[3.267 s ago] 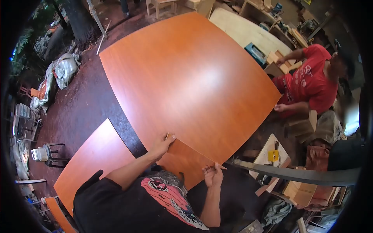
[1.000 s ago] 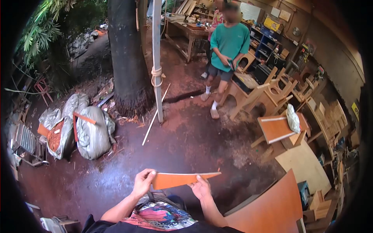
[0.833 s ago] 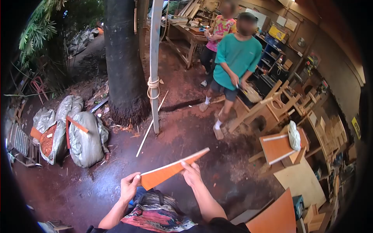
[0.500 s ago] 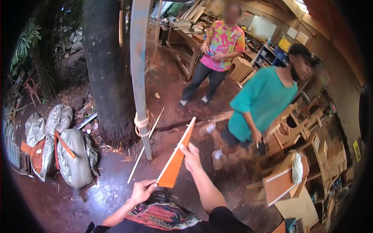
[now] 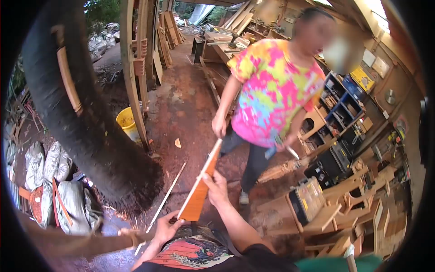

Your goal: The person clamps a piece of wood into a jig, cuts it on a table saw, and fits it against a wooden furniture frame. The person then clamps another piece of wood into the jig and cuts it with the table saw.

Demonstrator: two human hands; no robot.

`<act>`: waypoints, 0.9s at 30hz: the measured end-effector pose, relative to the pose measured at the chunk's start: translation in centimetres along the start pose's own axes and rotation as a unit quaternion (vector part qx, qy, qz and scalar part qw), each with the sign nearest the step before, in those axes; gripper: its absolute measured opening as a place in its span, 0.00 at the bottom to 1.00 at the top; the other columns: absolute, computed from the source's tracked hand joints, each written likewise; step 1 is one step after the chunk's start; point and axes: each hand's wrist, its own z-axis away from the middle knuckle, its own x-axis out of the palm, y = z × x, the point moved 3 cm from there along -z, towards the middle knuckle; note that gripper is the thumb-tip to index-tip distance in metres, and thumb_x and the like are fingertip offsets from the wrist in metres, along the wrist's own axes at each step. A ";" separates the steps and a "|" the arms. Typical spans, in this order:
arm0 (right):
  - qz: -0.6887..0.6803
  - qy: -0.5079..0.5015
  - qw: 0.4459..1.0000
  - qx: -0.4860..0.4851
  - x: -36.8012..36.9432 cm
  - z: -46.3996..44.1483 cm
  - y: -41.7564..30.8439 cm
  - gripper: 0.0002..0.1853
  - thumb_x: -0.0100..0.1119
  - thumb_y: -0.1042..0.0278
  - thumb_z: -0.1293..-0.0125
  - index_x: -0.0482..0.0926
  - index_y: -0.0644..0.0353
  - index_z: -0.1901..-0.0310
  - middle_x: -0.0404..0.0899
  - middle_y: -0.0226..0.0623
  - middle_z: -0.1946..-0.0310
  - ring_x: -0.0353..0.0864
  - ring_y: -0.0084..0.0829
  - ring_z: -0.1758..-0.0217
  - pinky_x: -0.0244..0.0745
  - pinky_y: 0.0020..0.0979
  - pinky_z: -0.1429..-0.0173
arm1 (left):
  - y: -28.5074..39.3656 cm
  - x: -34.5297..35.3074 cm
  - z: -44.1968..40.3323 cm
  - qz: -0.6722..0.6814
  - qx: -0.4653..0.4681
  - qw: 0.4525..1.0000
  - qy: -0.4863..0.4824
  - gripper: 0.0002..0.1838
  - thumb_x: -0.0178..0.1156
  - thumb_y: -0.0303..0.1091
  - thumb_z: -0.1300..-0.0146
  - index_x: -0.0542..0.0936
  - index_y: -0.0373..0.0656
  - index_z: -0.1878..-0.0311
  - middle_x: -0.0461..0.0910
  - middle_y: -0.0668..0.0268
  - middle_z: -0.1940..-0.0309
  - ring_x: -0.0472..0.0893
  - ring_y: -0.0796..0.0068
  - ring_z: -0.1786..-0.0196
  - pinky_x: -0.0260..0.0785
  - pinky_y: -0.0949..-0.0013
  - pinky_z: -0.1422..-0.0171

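A tapered orange wooden panel (image 5: pixel 195 203) with a pale long edge is held in front of my body, its narrow tip pointing away. My left hand (image 5: pixel 166 227) pinches the wide near end at its lower left corner. Farther up, my right hand (image 5: pixel 217 189) grips the right side, thumb on the orange face. A person in a tie-dye shirt (image 5: pixel 276 90) stands just beyond the panel. That person's hand (image 5: pixel 219 127) is right by the narrow tip; whether it touches, I cannot tell. Their other hand (image 5: pixel 286 144) holds something bluish and pale.
A thick tree trunk (image 5: pixel 90 118) rises at left, with filled sacks (image 5: pixel 72 204) beside it. A yellow bucket (image 5: pixel 127 119) stands behind a post. A thin stick (image 5: pixel 168 192) lies on the floor. Wooden parts (image 5: pixel 349 226) and a clear-lidded case (image 5: pixel 308 199) crowd the right.
The person in tie-dye has come up close to the panel's tip. The person in teal has left the middle; green cloth shows at bottom right. My view has shifted; both hands keep their hold.
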 end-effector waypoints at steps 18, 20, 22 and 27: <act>0.053 -0.178 0.961 0.207 0.2 -64.9 0.2 0.25 0.67 0.65 0.30 0.70 0.64 0.36 0.82 0.39 0.46 0.83 0.32 0.45 0.81 0.36 0.45 | 22.2 -5.3 -62.6 -0.179 0.235 0.923 0.247 0.14 0.68 0.27 0.35 0.86 0.35 0.48 0.78 0.63 0.68 0.76 0.74 0.66 0.69 0.71 0.61; 0.045 -0.137 0.972 0.186 -3.7 -70.9 1.4 0.24 0.67 0.65 0.30 0.71 0.64 0.37 0.83 0.40 0.47 0.84 0.31 0.48 0.82 0.34 0.49 | 23.4 -4.8 -71.4 -0.170 0.305 0.917 0.195 0.15 0.71 0.24 0.41 0.87 0.36 0.49 0.79 0.62 0.70 0.76 0.74 0.71 0.69 0.71 0.66; 0.041 -0.090 0.983 0.155 -6.3 -77.1 1.5 0.23 0.66 0.65 0.30 0.71 0.65 0.39 0.83 0.41 0.49 0.85 0.31 0.51 0.82 0.33 0.51 | 24.6 -4.0 -80.3 -0.170 0.343 0.912 0.148 0.15 0.72 0.25 0.42 0.87 0.35 0.51 0.80 0.61 0.70 0.77 0.73 0.71 0.69 0.71 0.68; 0.060 -0.022 0.995 0.078 -9.9 -95.2 0.6 0.21 0.65 0.67 0.29 0.71 0.66 0.40 0.83 0.41 0.49 0.84 0.29 0.49 0.80 0.33 0.47 | 27.4 -1.9 -102.3 -0.169 0.351 0.912 0.129 0.13 0.72 0.24 0.42 0.88 0.35 0.53 0.82 0.60 0.68 0.81 0.70 0.69 0.73 0.69 0.66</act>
